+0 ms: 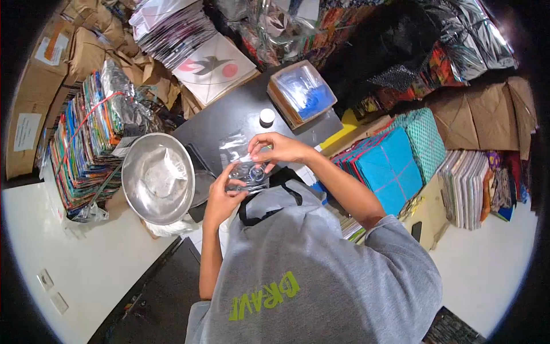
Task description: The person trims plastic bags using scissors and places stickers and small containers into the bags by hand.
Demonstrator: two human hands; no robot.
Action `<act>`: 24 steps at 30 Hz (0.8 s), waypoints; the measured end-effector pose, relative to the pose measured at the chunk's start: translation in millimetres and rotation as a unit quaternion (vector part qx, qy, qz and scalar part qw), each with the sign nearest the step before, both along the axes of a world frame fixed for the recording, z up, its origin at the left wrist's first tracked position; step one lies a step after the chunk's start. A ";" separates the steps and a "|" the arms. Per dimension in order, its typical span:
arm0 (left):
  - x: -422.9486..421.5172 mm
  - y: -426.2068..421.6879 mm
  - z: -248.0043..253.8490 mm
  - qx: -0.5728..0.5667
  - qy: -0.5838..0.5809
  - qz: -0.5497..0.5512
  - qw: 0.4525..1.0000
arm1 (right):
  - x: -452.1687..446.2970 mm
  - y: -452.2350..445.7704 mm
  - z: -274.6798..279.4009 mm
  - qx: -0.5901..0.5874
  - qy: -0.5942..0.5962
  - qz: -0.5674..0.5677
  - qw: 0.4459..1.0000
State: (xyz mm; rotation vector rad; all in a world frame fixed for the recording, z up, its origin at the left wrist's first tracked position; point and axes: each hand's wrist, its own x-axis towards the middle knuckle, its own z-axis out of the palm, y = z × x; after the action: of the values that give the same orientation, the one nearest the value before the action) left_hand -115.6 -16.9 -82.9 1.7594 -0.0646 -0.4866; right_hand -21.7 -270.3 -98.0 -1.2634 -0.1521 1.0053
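Note:
My left hand (225,191) pinches the lower left edge of a clear plastic bag (232,147) above the dark table (212,123). At the bag's upper right, my right hand (276,149) has thumb and fingers closed on the plastic. A small clear round piece (256,173) shows between the two hands; whether it lies inside the bag or in front of it I cannot tell. Just beyond my right hand, a small container with a white top (267,117) stands on the table.
Left of my hands is a large metal bowl (133,178) with scraps in it. An open cardboard box (277,86) holds blue items under clear plastic. Tied stacks (86,143) rise at the left, and blue bundles (387,172) lie to the right.

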 end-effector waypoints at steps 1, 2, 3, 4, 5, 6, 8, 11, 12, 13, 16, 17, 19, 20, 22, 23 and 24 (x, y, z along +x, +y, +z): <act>1.3 -1.2 -0.3 -0.005 0.006 -0.007 1.000 | -3.0 -3.9 -5.8 -0.007 0.008 -0.008 1.000; 2.7 -2.2 1.5 0.002 -0.008 -0.026 1.000 | -8.0 -7.2 -6.6 -0.006 0.018 -0.017 1.000; 4.2 -3.4 4.8 -0.001 -0.006 -0.031 0.999 | -9.9 -8.9 -3.8 -0.002 0.024 -0.026 0.999; 4.2 -6.7 9.2 -0.003 -0.003 -0.037 0.999 | -11.7 -10.6 2.6 -0.018 0.019 -0.031 0.999; 5.7 -10.0 14.4 -0.010 0.022 -0.024 0.999 | -8.2 -16.6 2.7 -0.017 0.017 -0.033 0.999; 9.8 -12.4 15.7 -0.020 0.018 -0.009 1.000 | -3.2 -25.7 1.8 -0.022 -0.012 -0.056 0.998; 15.4 -14.7 10.1 -0.017 0.004 0.025 1.000 | 13.8 -56.1 -7.6 -0.071 -0.085 -0.113 0.987; 27.3 -18.7 10.6 -0.017 -0.005 0.079 0.997 | 57.2 -109.2 -25.3 -0.251 -0.254 -0.331 0.873; 31.8 -21.8 11.2 -0.016 -0.008 0.083 0.996 | 75.6 -128.5 -30.2 -0.340 -0.317 -0.351 0.813; 34.1 -24.6 11.0 -0.021 -0.006 0.104 0.994 | 90.5 -143.0 -31.7 -0.327 -0.369 -0.393 0.776; 39.6 -35.4 7.6 -0.030 0.007 0.133 0.991 | 124.8 -165.8 -46.3 -0.441 -0.421 -0.382 0.695; 41.3 -40.5 7.5 -0.028 0.008 0.144 0.989 | 132.7 -166.8 -55.2 -0.459 -0.449 -0.355 0.679; 44.7 -50.6 8.2 -0.024 0.010 0.163 0.986 | 138.8 -163.0 -81.2 -0.507 -0.476 -0.261 0.670; 43.8 -55.4 9.0 -0.024 0.011 0.174 0.984 | 142.3 -161.7 -101.8 -0.534 -0.457 -0.219 0.677; 41.1 -64.6 12.8 -0.010 0.024 0.192 0.981 | 142.8 -158.5 -117.4 -0.543 -0.428 -0.187 0.698; 40.1 -68.0 12.8 -0.007 0.026 0.202 0.979 | 139.3 -155.8 -120.9 -0.527 -0.417 -0.198 0.714; 37.4 -71.1 12.5 -0.002 0.025 0.213 0.977 | 136.9 -150.9 -110.6 -0.518 -0.418 -0.192 0.721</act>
State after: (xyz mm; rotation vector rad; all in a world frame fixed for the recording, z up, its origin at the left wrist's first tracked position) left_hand -78.2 -88.0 -70.4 1.6954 0.3411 -0.2154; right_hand 115.2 -421.2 -208.6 -2.6113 0.0102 -0.0242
